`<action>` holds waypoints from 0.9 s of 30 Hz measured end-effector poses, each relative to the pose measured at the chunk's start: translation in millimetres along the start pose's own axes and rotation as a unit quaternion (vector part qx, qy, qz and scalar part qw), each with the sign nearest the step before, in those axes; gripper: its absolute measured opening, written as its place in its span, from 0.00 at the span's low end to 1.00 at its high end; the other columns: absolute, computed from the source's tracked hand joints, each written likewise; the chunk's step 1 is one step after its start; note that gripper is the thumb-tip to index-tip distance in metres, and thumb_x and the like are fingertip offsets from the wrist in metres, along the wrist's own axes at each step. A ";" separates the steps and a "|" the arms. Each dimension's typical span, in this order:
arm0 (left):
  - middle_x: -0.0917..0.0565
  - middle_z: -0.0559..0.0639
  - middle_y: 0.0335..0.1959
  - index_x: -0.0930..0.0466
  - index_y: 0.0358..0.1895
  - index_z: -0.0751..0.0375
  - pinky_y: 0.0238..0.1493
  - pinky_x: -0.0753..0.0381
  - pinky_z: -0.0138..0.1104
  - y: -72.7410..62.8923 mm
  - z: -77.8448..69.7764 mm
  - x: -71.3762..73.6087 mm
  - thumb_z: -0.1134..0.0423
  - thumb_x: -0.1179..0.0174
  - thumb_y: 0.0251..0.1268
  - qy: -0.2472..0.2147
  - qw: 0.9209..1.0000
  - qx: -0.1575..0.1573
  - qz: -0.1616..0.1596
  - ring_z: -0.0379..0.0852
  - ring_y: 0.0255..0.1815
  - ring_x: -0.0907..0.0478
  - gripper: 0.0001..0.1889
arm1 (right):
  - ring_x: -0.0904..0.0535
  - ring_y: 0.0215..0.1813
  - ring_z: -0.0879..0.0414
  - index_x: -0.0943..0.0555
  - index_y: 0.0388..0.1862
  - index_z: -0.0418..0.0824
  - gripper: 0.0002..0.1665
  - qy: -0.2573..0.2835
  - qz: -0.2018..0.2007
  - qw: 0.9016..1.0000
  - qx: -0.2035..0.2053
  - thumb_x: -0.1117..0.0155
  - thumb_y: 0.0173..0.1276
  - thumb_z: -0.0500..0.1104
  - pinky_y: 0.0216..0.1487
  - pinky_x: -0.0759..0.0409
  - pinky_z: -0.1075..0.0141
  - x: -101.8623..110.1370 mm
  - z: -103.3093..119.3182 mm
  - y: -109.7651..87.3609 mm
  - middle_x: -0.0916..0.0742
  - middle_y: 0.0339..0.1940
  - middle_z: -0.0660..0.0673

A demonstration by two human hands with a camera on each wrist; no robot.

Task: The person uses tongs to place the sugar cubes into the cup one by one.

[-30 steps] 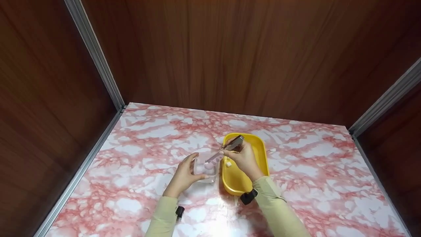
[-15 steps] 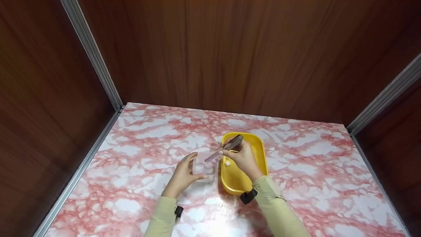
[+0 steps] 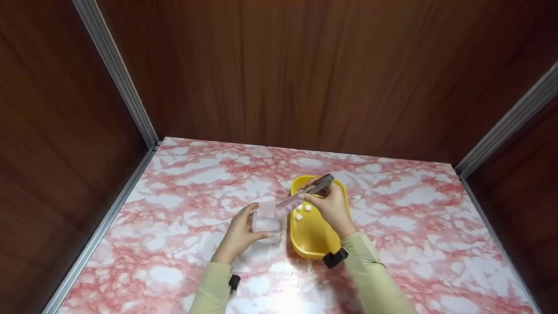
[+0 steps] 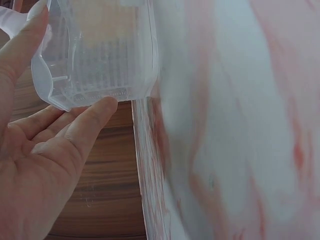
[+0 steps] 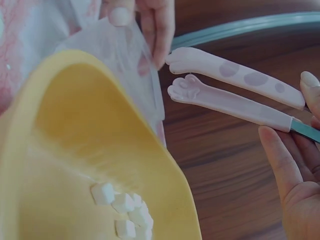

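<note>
A: Left to right, quick. Changes since half a second ago?

B: Left hand [image 3: 240, 235]: same hold, thumb and fingers curled either side of clear container [image 4: 115, 75], spread just as wide as its body. Just left of yellow tray [image 3: 311, 237], same as before. Then pink paw-tipped tongs [image 5: 235, 106]: tips drawn back from over the container's middle to about its right edge. Right hand [image 3: 329, 209] shifted a little rightward along with them. More white cubes [image 5: 122, 202] showing in the tray: one visible earlier in the head view, now three.

A: Right grip?

B: Pinching the tongs between thumb and fingers. Tongs' arms apart, nothing between the tips in the right wrist view.

A: Hard bits?

B: Container contents: cloudy, can't identify. Can't tell either whether resting on marbled tabletop [image 3: 392, 200] or slightly raised. Cut off at top in the left wrist view. Cubes bunched at the right wrist view's bottom edge, no sure count. Far tray wall partly behind right hand. Tongs' back end out of frame in the right wrist view. Sleeves [image 3: 375, 279] cropped below.
</note>
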State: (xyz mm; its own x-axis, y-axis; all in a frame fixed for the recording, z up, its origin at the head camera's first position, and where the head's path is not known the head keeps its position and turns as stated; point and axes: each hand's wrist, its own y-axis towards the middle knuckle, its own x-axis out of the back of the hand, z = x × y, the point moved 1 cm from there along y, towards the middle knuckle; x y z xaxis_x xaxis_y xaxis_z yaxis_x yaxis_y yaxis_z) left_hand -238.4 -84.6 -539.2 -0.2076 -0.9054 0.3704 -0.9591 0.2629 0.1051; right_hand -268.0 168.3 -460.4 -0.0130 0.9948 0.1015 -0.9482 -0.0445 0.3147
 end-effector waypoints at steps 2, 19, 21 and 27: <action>0.38 0.56 0.70 0.43 0.73 0.62 0.63 0.33 0.40 -0.1 1.1 -0.4 0.54 0.25 0.47 -0.002 1.000 0.003 -0.002 0.57 0.70 0.40 0.50 | 0.18 0.41 0.47 0.20 0.42 0.34 0.21 0.001 -0.008 1.000 0.002 0.23 0.52 0.40 0.42 0.18 0.63 3.9 0.2 -0.2 0.14 0.37 0.40; 0.37 0.56 0.70 0.43 0.73 0.62 0.65 0.36 0.41 0.2 -0.3 -0.2 0.58 0.25 0.48 -0.009 1.000 0.004 0.004 0.58 0.70 0.41 0.48 | 0.17 0.45 0.44 0.25 0.46 0.26 0.21 0.050 -0.041 0.998 -0.002 0.28 0.57 0.32 0.48 0.20 0.60 36.4 19.7 -3.2 0.16 0.41 0.32; 0.37 0.57 0.70 0.43 0.73 0.62 0.65 0.35 0.41 0.4 -1.1 -0.1 0.59 0.25 0.49 -0.008 1.000 0.003 0.003 0.58 0.70 0.40 0.48 | 0.17 0.44 0.45 0.25 0.45 0.26 0.20 0.039 -0.047 0.998 -0.003 0.28 0.57 0.31 0.48 0.19 0.61 37.2 27.3 -4.7 0.16 0.40 0.32; 0.37 0.59 0.70 0.44 0.74 0.60 0.64 0.34 0.41 0.3 -1.6 0.8 0.57 0.25 0.47 0.001 1.000 -0.005 0.006 0.58 0.69 0.39 0.50 | 0.17 0.42 0.48 0.25 0.46 0.25 0.21 0.018 -0.063 0.998 0.002 0.28 0.57 0.32 0.46 0.19 0.64 43.9 28.3 -4.8 0.16 0.39 0.32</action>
State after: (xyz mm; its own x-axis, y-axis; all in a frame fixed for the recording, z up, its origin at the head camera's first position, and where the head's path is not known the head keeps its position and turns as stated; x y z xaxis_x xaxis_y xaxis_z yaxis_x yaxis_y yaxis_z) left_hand -238.6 -84.7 -537.3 -0.2183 -0.9017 0.3732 -0.9545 0.2769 0.1106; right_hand -255.0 209.6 -430.8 0.0950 0.9951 0.0271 -0.9419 0.0810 0.3260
